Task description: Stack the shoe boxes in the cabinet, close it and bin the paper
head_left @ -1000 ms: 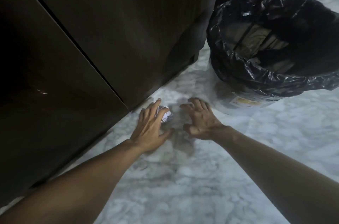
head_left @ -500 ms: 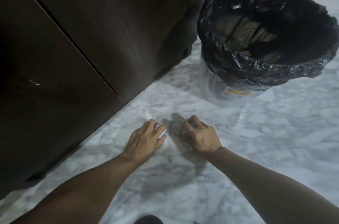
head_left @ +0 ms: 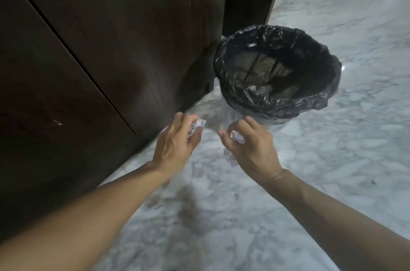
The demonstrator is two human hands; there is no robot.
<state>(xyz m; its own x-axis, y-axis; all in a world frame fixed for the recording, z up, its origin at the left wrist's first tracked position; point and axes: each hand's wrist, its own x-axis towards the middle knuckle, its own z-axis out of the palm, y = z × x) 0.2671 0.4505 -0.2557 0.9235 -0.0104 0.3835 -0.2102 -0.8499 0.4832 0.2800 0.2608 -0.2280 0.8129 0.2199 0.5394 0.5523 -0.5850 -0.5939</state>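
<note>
The left hand (head_left: pixel 175 148) had its fingers (head_left: pixel 180 121) curled round a crumpled wad of paper (head_left: pixel 196 127), and the right hand (head_left: pixel 251 151) gripped a second wad of paper (head_left: pixel 235 136) that poked out above and below its palm. Both hands hovered above the marble floor (head_left: pixel 310 160), just short of the bin (head_left: pixel 277 71) with its black liner. The cabinet (head_left: pixel 111 38) beside them stood shut, so only the binning seemed left. The wads looked loose and ragged; a careless toss from this side could have clipped the near rim, or scraps could have slipped free and fallen on the floor between hands and bin.
</note>
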